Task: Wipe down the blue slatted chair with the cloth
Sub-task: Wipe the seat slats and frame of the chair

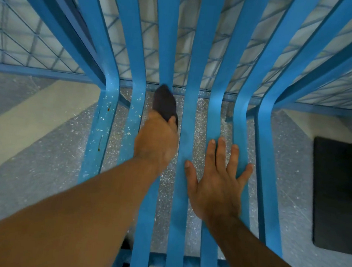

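The left hand reaches forward over the seat of the blue slatted chair and grips a dark cloth, its fingers curled over the near end and the thumb pressed against the cloth's right edge. The cloth sticks out ahead of the knuckles and lies on one of the middle slats, right at the bend where the seat curves up into the back; its far tip is blurred. The right hand lies just to the right of the left hand and a little nearer the person, flat and palm down, the fingers straight and spread wide. Its thumb rests on the slat next to the one under the cloth, and its fingers span the next two slats and the gap between them; it holds nothing. To the left of the left hand, the two outer slats carry a scatter of small white flecks, thickest near the bend, and the outermost slat also shows a couple of thin brown marks. Between the slats and beneath both hands a speckled grey floor shows through. Beyond the cloth, behind the chair's back, stands a blue wire grid. Well to the right of the right hand, past the last slat, a flat black object lies on the floor; what it is cannot be told.
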A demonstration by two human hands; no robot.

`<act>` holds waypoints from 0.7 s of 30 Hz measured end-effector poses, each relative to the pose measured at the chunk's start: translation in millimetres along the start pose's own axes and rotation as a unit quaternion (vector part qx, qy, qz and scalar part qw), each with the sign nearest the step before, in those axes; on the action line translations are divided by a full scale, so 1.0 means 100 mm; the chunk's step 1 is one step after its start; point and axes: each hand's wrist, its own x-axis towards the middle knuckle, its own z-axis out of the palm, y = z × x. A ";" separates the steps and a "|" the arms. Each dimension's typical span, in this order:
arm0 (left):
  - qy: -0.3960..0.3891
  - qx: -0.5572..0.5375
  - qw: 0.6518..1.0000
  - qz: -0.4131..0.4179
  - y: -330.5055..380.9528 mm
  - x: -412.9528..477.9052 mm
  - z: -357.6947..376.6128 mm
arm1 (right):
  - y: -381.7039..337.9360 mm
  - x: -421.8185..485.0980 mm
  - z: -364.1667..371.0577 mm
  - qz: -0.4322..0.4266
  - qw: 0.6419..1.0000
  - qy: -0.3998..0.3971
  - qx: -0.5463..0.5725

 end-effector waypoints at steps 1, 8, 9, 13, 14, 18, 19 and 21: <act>0.008 0.007 1.000 -0.001 -0.06 -0.13 0.00 | 0.00 0.00 0.00 -0.001 1.000 -0.001 0.001; 0.021 0.009 1.000 -0.013 -0.01 -0.01 0.05 | 0.01 0.00 0.03 -0.003 1.000 0.007 0.001; 0.019 -0.003 1.000 -0.012 0.05 0.11 0.06 | 0.01 0.00 0.03 -0.004 1.000 0.004 -0.001; 0.014 -0.056 0.998 0.004 0.25 0.50 0.06 | 0.01 0.01 0.03 0.000 1.000 0.011 0.000; 0.021 -0.061 0.998 0.015 0.29 0.55 0.07 | 0.01 0.01 0.04 0.000 1.000 0.010 -0.001; 0.063 -0.087 0.993 0.046 0.36 0.63 0.06 | 0.01 0.01 0.03 0.000 1.000 0.006 -0.005; 0.070 -0.087 0.992 0.052 0.36 0.63 0.06 | 0.01 0.01 0.02 -0.001 1.000 0.003 -0.006; 0.066 -0.074 0.994 0.057 0.35 0.62 0.06 | 0.01 0.01 0.02 -0.001 1.000 0.000 -0.002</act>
